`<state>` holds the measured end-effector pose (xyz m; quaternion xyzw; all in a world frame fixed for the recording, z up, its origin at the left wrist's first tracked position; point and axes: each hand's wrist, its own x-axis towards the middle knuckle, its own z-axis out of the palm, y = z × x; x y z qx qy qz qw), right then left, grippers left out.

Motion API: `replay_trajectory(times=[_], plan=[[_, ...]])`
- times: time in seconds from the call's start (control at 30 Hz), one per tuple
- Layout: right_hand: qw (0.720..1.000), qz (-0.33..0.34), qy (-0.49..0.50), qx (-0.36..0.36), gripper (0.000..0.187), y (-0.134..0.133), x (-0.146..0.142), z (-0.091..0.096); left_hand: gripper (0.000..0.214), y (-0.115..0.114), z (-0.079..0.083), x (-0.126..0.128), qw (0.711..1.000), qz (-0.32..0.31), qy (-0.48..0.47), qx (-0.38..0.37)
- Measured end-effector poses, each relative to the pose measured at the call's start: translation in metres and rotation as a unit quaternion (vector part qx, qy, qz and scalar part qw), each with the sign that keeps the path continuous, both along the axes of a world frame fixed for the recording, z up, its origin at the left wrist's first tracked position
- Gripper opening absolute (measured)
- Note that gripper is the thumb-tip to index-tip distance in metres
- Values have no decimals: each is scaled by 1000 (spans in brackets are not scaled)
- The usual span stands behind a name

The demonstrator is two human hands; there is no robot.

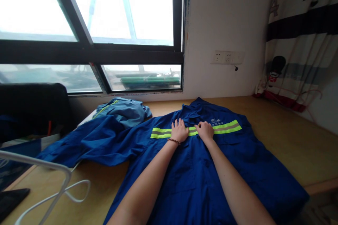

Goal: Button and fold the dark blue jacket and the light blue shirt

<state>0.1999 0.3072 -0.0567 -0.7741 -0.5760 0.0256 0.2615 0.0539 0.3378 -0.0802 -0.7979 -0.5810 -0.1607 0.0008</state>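
A blue work jacket (174,175) with a yellow-green reflective stripe (227,127) across its chest lies spread over the wooden table, collar toward the wall. My left hand (180,131), a beaded bracelet on its wrist, rests flat on the stripe with fingers stretched out. Just to its right, at the front placket, my right hand (205,130) has its fingers curled in a pinch on the jacket's front edge. One sleeve (105,140) reaches out to the left. White lettering shows above the stripe on the right.
A folded lighter-blue garment (126,110) lies behind the sleeve. The wooden table (287,140) runs along the wall below a window. White tubing (66,179) and a dark flat object (13,200) are at the lower left. A power socket (227,57) and curtain (298,38) are beyond.
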Motion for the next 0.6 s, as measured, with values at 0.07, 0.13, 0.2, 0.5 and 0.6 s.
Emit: replay_trajectory(times=[0.07,0.13,0.2,0.5,0.6], plan=[[999,-17,32,-13,25,2,3,0,59,-1,0,0,1000,-6,1,3],[998,-25,49,-13,22,3,4,-1,57,-4,3,0,1000,-7,3,7],[998,-31,50,13,20,4,2,-2,52,-5,8,3,1000,8,2,18],[996,15,76,49,24,7,-6,-7,39,28,49,58,1000,14,-25,12],[994,13,94,52,26,12,-5,-9,35,41,44,76,997,47,-60,-26]])
